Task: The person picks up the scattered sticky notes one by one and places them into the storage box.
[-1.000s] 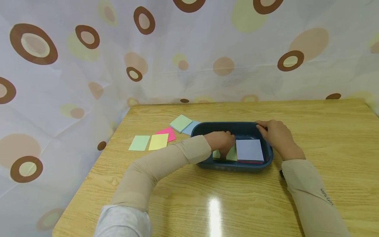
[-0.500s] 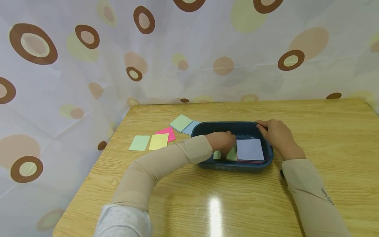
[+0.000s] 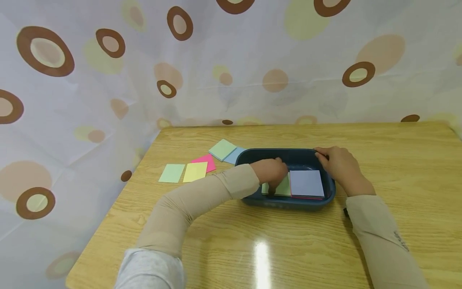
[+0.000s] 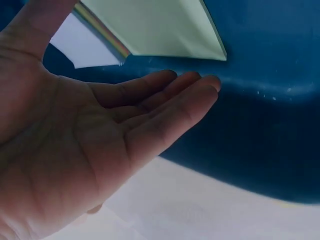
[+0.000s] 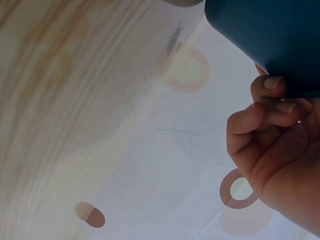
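A dark blue plastic bin (image 3: 281,204) stands on the wooden table. Inside it, side by side, lie a stack of green sticky notes (image 3: 284,186) and a stack with a lavender note on top (image 3: 306,182). My left hand (image 3: 271,170) reaches into the bin over the green stack, its thumb pointing down onto it. In the left wrist view its fingers are nearly straight beside the green stack's edge, the thumb spread apart. My right hand (image 3: 339,166) grips the bin's far right corner at the rim; the right wrist view shows its curled fingers (image 5: 246,122) under that corner.
Left of the bin, loose sticky notes lie on the table: a green stack (image 3: 222,149), a blue one (image 3: 234,154), a pink (image 3: 206,160), a yellow (image 3: 195,171) and a mint one (image 3: 171,173). A patterned curtain (image 3: 245,100) hangs along the table's back and left edges.
The head view has shifted slightly. My left hand stays over the green stack and my right hand keeps its hold on the bin.
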A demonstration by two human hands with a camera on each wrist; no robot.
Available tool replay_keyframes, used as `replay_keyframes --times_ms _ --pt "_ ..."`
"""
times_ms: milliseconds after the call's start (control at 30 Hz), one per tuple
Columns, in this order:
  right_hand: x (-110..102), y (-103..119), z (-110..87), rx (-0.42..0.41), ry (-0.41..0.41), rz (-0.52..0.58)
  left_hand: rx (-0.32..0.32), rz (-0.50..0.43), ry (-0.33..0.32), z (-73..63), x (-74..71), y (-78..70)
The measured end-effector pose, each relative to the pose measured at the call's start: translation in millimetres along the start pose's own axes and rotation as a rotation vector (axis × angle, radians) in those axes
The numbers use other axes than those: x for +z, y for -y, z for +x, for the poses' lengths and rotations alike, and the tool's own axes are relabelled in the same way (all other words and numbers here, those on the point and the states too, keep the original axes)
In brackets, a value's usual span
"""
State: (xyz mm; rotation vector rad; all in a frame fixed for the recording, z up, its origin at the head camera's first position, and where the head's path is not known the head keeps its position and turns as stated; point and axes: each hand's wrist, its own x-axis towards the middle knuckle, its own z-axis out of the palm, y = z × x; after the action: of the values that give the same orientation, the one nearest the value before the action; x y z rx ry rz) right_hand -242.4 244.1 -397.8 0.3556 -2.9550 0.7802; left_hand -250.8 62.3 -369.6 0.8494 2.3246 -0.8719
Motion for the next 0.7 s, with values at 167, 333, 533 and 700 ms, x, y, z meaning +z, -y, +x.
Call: replay_keyframes --times_ms 167,333,533,700 --pt "-1 -1 0.4 0.002 0.003 -0.001 0.004 -0.04 -0.023 -6.3 -5.0 12.9" --pt "-1 -1 -0.2 0.006 0.01 0.0 0.014 -0.168 -0.081 -24.0 -11.1 32.5" --pt "-1 0 -0.6 0.005 0.009 -0.003 0.056 -0.315 -0.313 -45.2 -6.7 63.1" --pt "-1 2 -1.0 0.0 0.003 -0.003 0.079 -0.523 -0.466 -63.2 2.4 88.3"
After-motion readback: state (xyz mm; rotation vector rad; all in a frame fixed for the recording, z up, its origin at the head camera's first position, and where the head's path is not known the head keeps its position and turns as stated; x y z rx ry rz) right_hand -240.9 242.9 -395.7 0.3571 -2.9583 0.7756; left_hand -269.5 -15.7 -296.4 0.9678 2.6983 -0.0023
